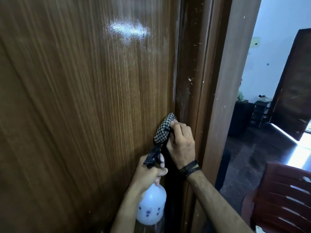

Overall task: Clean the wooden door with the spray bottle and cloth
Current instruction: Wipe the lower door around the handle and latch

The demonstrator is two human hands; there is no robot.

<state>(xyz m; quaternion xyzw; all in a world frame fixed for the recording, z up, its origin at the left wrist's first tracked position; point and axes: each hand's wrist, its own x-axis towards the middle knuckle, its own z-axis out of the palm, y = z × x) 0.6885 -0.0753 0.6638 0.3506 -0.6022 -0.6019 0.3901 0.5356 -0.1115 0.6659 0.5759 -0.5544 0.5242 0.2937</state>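
Two hands work low on the door point(84, 98), near its right edge at about five o'clock in the view. The right hand point(182, 142) has its fingers point(180, 127) curled round a bunched checked cloth point(164, 129), pinching it against the wood; the cloth sticks out past the fingertips toward eleven o'clock and touches the door just beside the dark frame point(193, 81). Black cords are wrapped round that wrist. The left hand point(149, 174) sits directly below, at six o'clock from the cloth, gripping the neck of the bottle point(151, 206): its fingers point(162, 163) wrap round the black spray head point(153, 156), thumb across the front, with the head's tip pointing up and almost meeting the cloth's lower edge. The bottle's pale body, dotted with small blue marks, hangs beneath the fist toward six o'clock. High on the door, at twelve o'clock, a glossy patch point(127, 30) catches the light. At four o'clock stands a reddish slatted chair point(284, 195), and beyond the frame a dim room with a second dark door point(296, 84).
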